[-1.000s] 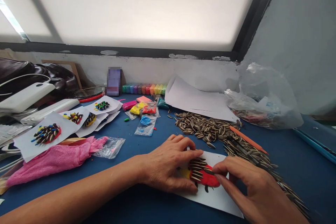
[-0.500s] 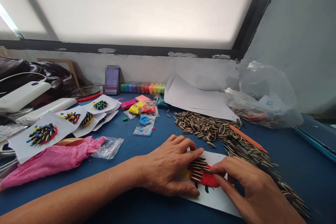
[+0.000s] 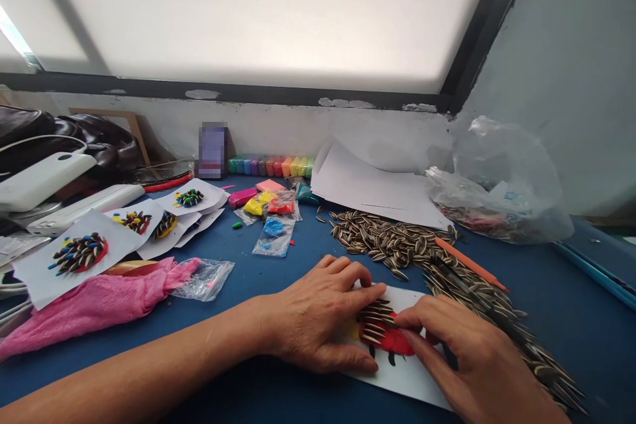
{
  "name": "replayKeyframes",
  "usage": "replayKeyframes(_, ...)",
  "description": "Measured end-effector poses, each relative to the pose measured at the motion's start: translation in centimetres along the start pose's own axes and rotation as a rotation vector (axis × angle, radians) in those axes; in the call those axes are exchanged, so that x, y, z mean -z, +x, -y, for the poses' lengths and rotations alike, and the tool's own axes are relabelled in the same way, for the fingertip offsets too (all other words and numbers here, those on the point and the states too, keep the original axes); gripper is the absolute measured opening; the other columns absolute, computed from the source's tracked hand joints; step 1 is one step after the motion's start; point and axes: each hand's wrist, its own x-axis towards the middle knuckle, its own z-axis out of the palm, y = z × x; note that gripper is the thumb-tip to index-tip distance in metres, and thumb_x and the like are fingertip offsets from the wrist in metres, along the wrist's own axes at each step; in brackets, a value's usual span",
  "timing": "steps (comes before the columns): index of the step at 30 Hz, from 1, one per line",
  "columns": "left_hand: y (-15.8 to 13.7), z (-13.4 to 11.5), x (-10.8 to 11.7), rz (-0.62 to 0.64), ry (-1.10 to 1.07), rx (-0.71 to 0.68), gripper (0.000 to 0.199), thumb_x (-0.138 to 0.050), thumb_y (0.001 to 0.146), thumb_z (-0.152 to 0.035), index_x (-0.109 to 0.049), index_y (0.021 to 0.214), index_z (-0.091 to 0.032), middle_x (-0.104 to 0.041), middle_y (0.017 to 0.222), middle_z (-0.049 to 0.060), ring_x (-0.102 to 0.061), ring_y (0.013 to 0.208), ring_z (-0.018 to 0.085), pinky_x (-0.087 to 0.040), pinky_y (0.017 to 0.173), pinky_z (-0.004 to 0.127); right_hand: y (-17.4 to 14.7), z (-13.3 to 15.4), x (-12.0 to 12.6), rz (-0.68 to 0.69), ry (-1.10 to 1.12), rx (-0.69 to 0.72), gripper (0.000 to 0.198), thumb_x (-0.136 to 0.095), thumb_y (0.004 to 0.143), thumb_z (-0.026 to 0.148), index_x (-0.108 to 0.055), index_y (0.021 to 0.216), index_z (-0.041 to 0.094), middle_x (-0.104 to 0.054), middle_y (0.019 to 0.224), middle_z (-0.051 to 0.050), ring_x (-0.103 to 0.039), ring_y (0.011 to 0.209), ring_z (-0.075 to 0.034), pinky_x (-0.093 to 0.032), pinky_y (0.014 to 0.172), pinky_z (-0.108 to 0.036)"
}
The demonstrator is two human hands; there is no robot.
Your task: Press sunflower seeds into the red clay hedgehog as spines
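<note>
I am watching from far away through the head camera. The screen of the dark phone [image 3: 212,152] by the wall is all fuzzy squares, so I can't read it. There is some blue print [image 3: 511,196] on the big see-through bag [image 3: 529,162] at the right, but it is too small for me to read. Inside that bag I see red and brown bits, but I can't tell what they are.

Near the phone sits a row of little wrapped blocks [image 3: 271,167], in lots of colours. Closer, little clear bags hold yellow clay [image 3: 257,203], red clay [image 3: 281,205] and blue clay [image 3: 273,228]. Another clear bag [image 3: 209,281] touches the pink cloth [image 3: 104,295] and has a tiny pink bit in it.

The red shape [image 3: 396,343] is on white paper [image 3: 392,376] on the blue worktop [image 3: 571,298], between the two hands. Stripy seeds [image 3: 376,323] stick up from its left part. The left hand [image 3: 322,318] lies on the paper, its grip spread wide around the seeds. The right hand [image 3: 462,348] touches the red shape; its grip is nearly pinched, but I can't tell if a seed is in it. The big seed pile [image 3: 380,236] lies just behind the paper.
</note>
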Motion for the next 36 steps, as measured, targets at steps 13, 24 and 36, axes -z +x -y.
replayKeyframes(13, 0.02, -0.04, 0.04, -0.006, 0.004, -0.004, 0.075, -0.053, 0.085, -0.066, -0.039, 0.142, -0.019, -0.051, 0.121, 0.012, -0.048, 0.098, 0.026, -0.036, 0.09, 0.042, 0.17, -0.06, -0.21, 0.054, -0.062, 0.058, 0.016, -0.051, 0.091, 0.013, -0.062, 0.093, 0.025, -0.066, 0.082, -0.002, -0.065, 0.076, -0.017, -0.052, 0.064, -0.026)
replayKeyframes(24, -0.01, -0.02, -0.03, -0.013, 0.011, -0.007, 0.074, -0.055, 0.083, -0.066, -0.04, 0.14, -0.021, -0.051, 0.119, 0.011, -0.048, 0.098, 0.026, -0.036, 0.091, 0.042, 0.3, 0.27, -0.91, 0.047, -0.132, 0.068, 0.023, -0.045, 0.09, 0.007, -0.059, 0.083, 0.023, -0.062, 0.076, -0.003, -0.06, 0.07, -0.017, -0.047, 0.059, -0.026)
replayKeyframes(36, -0.01, 0.01, 0.0, 0.001, 0.008, -0.006, 0.073, -0.055, 0.084, -0.064, -0.04, 0.14, -0.021, -0.051, 0.121, 0.011, -0.048, 0.099, 0.026, -0.036, 0.09, 0.042, 0.66, 0.32, -0.49, 0.005, -0.155, 0.08, 0.016, -0.049, 0.091, 0.012, -0.058, 0.085, 0.024, -0.064, 0.076, -0.001, -0.063, 0.07, -0.017, -0.048, 0.06, -0.026)
